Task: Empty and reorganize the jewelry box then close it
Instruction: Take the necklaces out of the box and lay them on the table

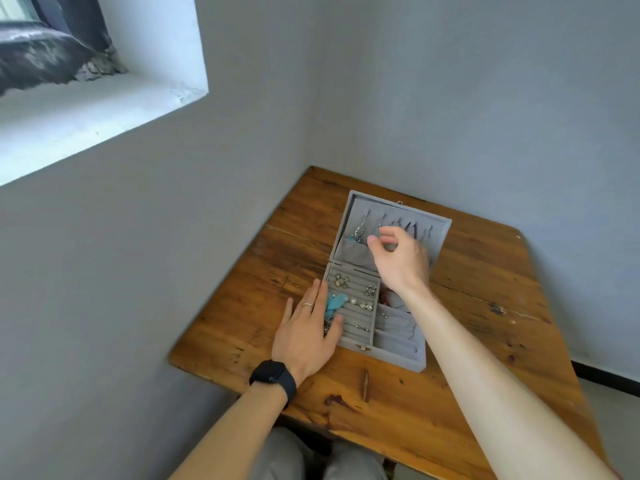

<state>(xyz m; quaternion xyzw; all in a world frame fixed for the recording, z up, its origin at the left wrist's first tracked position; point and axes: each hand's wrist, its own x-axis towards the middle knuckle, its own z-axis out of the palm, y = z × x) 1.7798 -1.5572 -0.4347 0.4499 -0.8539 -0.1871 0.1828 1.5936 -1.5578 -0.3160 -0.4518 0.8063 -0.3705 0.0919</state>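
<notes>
Jewelry box (398, 358) open on table (485, 341); left grip (304, 334) flat on left edge; right grip (401, 261) loosely curled before lid (445, 233).

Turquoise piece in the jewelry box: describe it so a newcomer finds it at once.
An open grey velvet jewelry box lies on the brown wooden table. In its ridged left tray section, beside the left hand, sits the turquoise leaf-shaped piece. It alone is bright blue among that section's silver and pearl pieces.

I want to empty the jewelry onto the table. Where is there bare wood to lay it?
Widest: the table right of the jewelry box, out to the right edge. Also the strip along the near edge. Crowded: the box's left side, under the left hand, and the lid, where the right hand reaches.
</notes>
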